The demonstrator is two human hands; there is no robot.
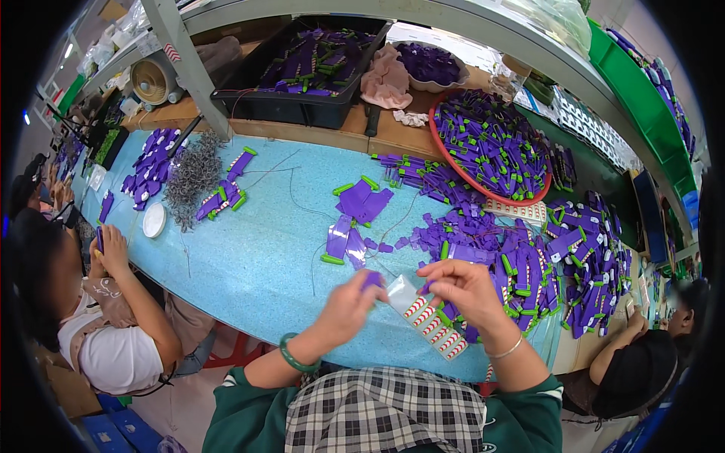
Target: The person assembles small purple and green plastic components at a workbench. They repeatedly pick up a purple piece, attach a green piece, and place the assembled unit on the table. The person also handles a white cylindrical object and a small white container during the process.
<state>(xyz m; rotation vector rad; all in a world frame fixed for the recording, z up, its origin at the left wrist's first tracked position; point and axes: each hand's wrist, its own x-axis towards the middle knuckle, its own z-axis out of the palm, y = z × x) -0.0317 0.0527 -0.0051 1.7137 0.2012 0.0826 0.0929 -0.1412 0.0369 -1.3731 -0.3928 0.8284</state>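
Observation:
My left hand [343,308], slightly blurred, is closed with a small purple plastic piece [371,281] at its fingertips. My right hand [467,293] pinches another bit of purple plastic [426,287] between thumb and fingers. Below and between the hands lies a sticker sheet [432,325] with rows of red, white and yellow strips; its upper end is bare and shiny. Just beyond the left hand, flat purple parts with green ends [346,240] rest on the blue table [257,264]. A heap of small loose purple pieces [468,234] spreads beyond the right hand.
Purple-and-green assemblies [593,264] pile up at the right. A red-rimmed basket [433,124], a black bin [283,106] and a white bowl [442,84] stand at the back. Tangled grey wire [192,177] and a white lid [154,220] lie left. Co-workers sit on both sides.

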